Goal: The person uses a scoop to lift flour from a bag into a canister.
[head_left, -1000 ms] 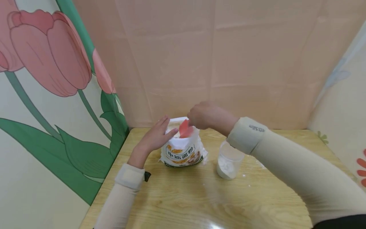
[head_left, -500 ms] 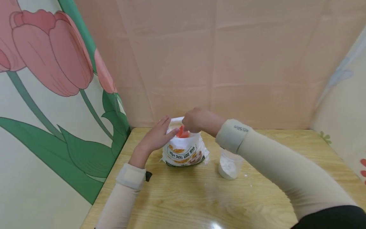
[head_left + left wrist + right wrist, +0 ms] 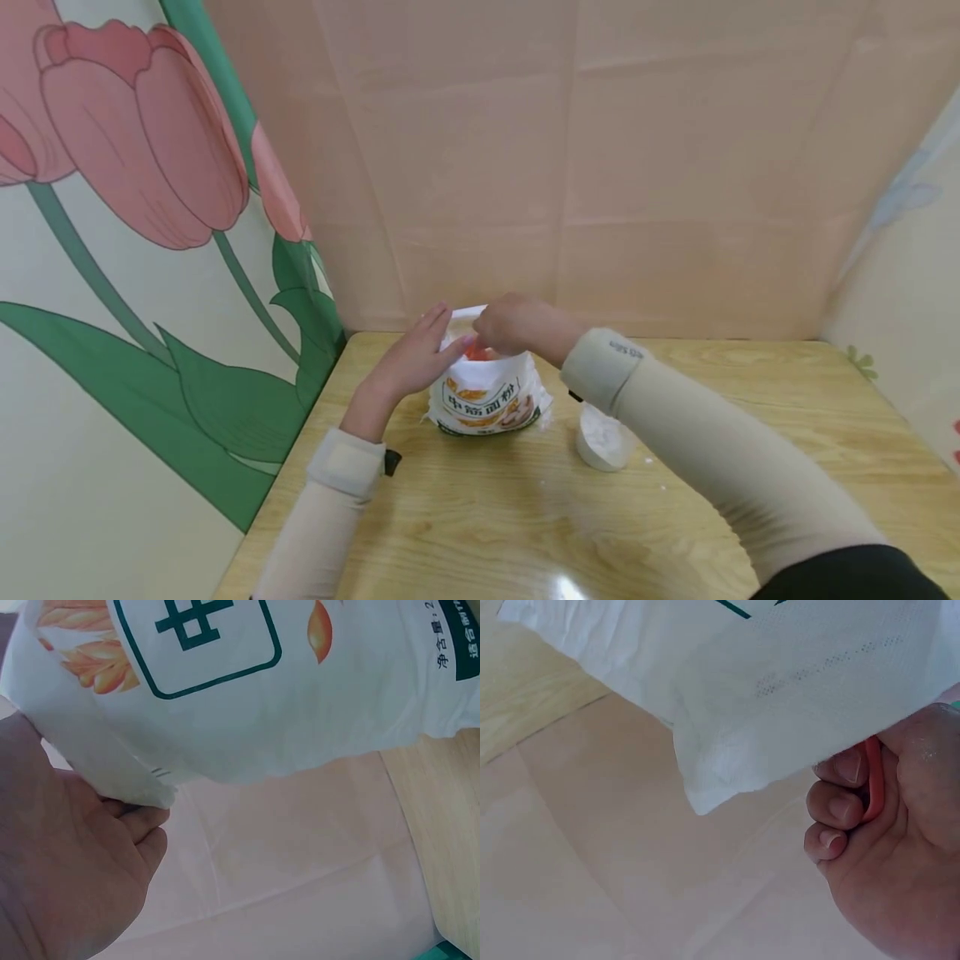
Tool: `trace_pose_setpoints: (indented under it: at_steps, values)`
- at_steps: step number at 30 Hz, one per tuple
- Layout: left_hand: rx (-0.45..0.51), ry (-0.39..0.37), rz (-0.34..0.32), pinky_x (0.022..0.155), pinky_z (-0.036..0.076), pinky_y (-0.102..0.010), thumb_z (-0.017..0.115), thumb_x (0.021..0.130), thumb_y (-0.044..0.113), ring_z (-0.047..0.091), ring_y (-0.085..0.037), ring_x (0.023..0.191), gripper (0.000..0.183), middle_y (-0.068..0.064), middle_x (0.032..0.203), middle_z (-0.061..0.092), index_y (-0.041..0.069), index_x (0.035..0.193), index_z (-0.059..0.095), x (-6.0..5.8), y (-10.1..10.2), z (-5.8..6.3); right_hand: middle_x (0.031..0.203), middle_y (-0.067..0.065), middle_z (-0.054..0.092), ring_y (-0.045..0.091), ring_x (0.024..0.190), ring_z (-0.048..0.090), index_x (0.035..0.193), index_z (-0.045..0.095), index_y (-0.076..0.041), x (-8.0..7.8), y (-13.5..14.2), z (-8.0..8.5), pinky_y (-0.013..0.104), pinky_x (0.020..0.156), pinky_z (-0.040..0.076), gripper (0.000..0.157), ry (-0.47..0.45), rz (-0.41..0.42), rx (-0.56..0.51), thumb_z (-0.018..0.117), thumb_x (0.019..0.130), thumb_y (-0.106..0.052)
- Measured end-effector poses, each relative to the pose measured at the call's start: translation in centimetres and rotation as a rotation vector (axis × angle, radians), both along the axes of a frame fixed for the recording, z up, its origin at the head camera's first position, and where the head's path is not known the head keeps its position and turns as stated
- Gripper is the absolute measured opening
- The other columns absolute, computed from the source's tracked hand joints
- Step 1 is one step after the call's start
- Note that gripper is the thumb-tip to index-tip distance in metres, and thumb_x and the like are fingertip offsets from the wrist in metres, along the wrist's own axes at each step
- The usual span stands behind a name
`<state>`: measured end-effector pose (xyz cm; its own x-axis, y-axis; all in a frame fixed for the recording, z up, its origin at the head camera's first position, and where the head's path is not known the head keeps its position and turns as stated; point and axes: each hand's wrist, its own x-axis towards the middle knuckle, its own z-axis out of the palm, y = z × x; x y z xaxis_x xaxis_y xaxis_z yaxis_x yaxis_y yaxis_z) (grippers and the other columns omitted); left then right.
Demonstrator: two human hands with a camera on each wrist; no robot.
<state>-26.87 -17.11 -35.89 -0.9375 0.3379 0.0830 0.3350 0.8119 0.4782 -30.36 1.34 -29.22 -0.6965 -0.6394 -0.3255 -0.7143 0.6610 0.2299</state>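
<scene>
A white flour bag [image 3: 483,400] with printed Chinese characters stands on the table, its mouth open at the top. At the bag's left rim, my left hand [image 3: 411,358] holds the edge, thumb across the opening; its fingers curl at the bag's corner in the left wrist view. My right hand [image 3: 525,327] grips a red scoop over the opening, fingers wrapped round its handle [image 3: 875,780]. Only a bit of the red scoop [image 3: 480,352] shows above the rim, the rest hidden inside the bag. Right of the bag is a clear plastic cup [image 3: 603,442] containing white flour, partly covered by my right forearm.
Specks of flour lie on the wooden table [image 3: 465,517] around the cup. A pink sheet [image 3: 465,167] hangs behind the table's far edge. A wall with painted tulips [image 3: 142,133] borders the left side, and a pale wall [image 3: 915,275] the right.
My right hand has moved left and down with the scoop, which has sunk deeper into the bag. The right forearm now covers more of the cup. My left hand stays at the rim.
</scene>
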Motion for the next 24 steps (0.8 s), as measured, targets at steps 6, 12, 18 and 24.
trace_pose_setpoints:
  at_steps: [6,12,18,24]
  values:
    - [-0.008,0.016,-0.005,0.125,0.016,-0.049,0.033,0.098,0.073,0.007,-0.025,0.157,0.092,-0.006,0.171,0.01,0.009,0.163,0.017,0.0,0.1,0.0,0.117,0.008,0.071,0.026,0.109,0.066,0.119,0.07,-0.014,0.0,-0.1,-0.6,0.043,0.097,0.054,0.029,0.007,0.026,-0.039,0.052,0.107,-0.034]
    - [-0.011,0.025,-0.02,0.125,0.016,-0.049,0.033,0.099,0.072,0.006,-0.024,0.157,0.092,-0.006,0.171,0.01,0.007,0.162,0.019,0.0,0.0,-0.1,0.104,0.003,0.072,0.022,0.095,0.067,0.112,0.07,-0.015,0.0,0.2,-1.1,0.039,0.088,0.056,0.021,-0.006,0.032,-0.067,0.06,0.103,-0.031]
    - [-0.015,0.039,-0.029,0.125,0.017,-0.049,0.034,0.101,0.069,0.008,-0.026,0.157,0.089,-0.008,0.17,0.011,0.004,0.161,0.021,-0.1,0.0,-0.1,0.099,0.003,0.071,0.021,0.09,0.067,0.11,0.068,-0.012,-0.4,0.8,-1.5,0.039,0.085,0.057,0.028,-0.014,0.027,-0.127,0.056,0.104,-0.037]
    - [-0.021,0.031,-0.028,0.125,0.015,-0.048,0.031,0.101,0.07,0.008,-0.027,0.157,0.089,-0.007,0.17,0.009,0.005,0.162,0.019,-0.1,0.1,0.0,0.102,0.002,0.071,0.02,0.093,0.067,0.11,0.068,-0.013,-0.4,1.5,-1.5,0.037,0.085,0.056,0.026,-0.07,-0.006,-0.195,0.052,0.107,-0.034]
